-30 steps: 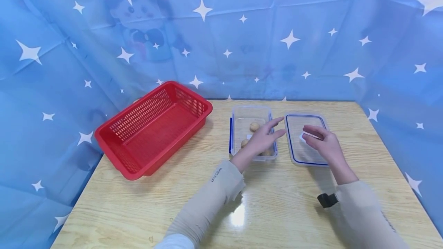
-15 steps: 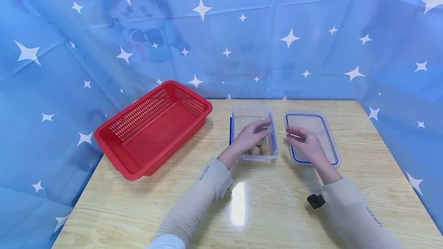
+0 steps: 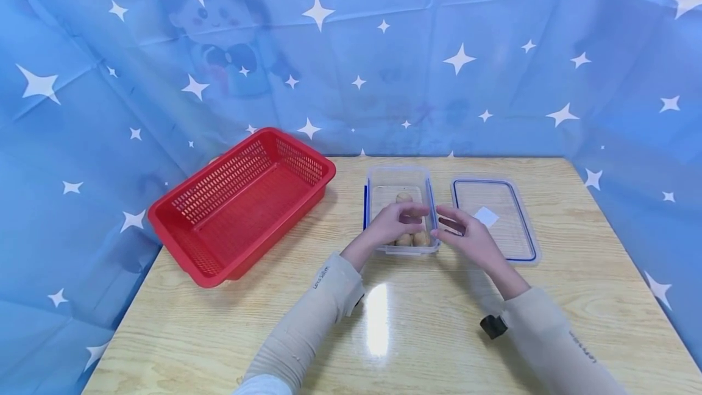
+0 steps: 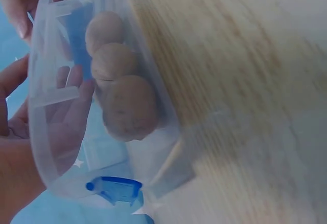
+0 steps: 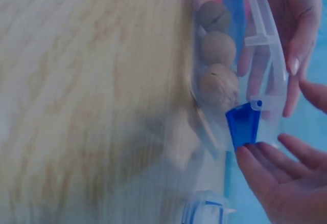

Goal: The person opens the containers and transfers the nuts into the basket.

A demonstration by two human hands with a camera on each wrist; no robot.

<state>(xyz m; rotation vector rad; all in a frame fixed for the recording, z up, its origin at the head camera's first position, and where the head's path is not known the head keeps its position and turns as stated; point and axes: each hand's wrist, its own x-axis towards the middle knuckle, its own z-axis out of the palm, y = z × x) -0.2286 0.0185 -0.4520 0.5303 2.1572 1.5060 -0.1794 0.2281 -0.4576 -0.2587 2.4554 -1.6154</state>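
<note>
The walnuts (image 3: 404,240) lay in the box (image 3: 406,250), partly under the left hand (image 3: 386,223), whose loosely bent fingers held nothing visible. The right hand (image 3: 474,241), also relaxed and holding nothing, was beside the box's right wall. A careless push of its fingertips on the flap (image 5: 243,126) could shift the box and make the walnuts roll. Half a second earlier, this hand was farther right, more over the lid (image 3: 515,233).

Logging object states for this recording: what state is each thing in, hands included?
Box: upright, uncovered
Lid: off, flat beside the box
Clips: unfastened
Balls: inside the box
Basket: upright, uncovered
Left hand: fingers relaxed; over or inside the box, unclear
Right hand: fingers relaxed, beside the box; contact unclear
</note>
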